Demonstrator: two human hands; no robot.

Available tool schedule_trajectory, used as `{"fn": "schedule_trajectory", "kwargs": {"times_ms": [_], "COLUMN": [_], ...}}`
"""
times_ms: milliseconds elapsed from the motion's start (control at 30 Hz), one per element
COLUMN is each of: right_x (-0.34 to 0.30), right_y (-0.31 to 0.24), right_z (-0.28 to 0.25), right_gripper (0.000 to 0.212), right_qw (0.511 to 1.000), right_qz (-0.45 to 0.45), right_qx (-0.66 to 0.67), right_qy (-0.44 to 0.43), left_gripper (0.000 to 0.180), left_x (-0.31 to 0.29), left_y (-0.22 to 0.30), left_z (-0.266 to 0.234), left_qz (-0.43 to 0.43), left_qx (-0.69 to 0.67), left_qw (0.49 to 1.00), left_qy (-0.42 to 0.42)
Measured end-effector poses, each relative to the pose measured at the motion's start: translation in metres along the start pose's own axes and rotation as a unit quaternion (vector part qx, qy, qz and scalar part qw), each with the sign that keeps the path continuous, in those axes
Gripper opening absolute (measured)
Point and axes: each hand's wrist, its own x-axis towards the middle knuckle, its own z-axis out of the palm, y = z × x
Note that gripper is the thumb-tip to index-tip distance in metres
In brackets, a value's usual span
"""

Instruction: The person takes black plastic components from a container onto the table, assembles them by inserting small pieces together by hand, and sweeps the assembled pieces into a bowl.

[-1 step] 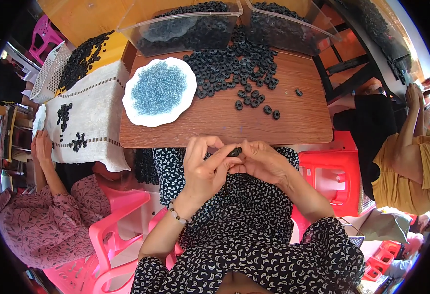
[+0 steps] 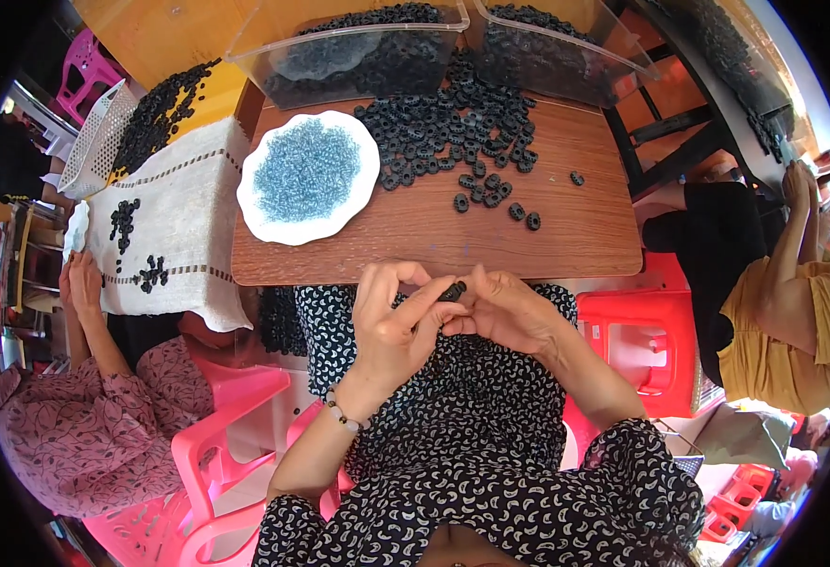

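Observation:
Just past the table's near edge, above my lap, my left hand (image 2: 391, 317) pinches a small black ribbed piece (image 2: 453, 292) between thumb and fingertips. Close against its right side, my right hand (image 2: 511, 312) has its thumb and fingers pressed together; whatever they hold is too small to make out. Ahead on the brown table (image 2: 406, 236) lies a heap of similar black oval pieces with holes (image 2: 453, 123). A few pieces lie loose nearer to me. Left of the heap, a white scalloped plate (image 2: 254, 222) carries many tiny blue-grey clear beads (image 2: 306, 170).
Two clear plastic bins (image 2: 283, 80) of black pieces stand at the table's far edge. On the left, a person's hands (image 2: 82, 283) work by a cloth-covered table (image 2: 174, 217). Another person (image 2: 784, 321) sits at the right, near a red stool (image 2: 637, 345).

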Motion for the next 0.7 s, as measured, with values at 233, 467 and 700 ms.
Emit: {"fn": "schedule_trajectory", "kwargs": {"times_ms": [233, 467, 700], "right_x": [-0.002, -0.008, -0.009], "right_y": [-0.012, -0.015, -0.029], "right_z": [0.014, 0.013, 0.026], "right_gripper": [0.062, 0.047, 0.026], "right_qw": [0.992, 0.938, 0.914], "right_qz": [-0.011, -0.072, -0.098], "right_qx": [-0.105, -0.322, -0.370], "right_qy": [0.073, 0.103, 0.138], "left_gripper": [0.042, 0.042, 0.041], "left_x": [-0.001, -0.002, 0.000], "left_y": [-0.003, -0.002, 0.004], "left_z": [-0.002, -0.002, 0.000], "left_qz": [0.000, 0.005, -0.009], "left_qx": [0.011, 0.026, 0.009], "left_qw": [1.000, 1.000, 1.000], "left_qy": [0.018, -0.004, 0.007]}}
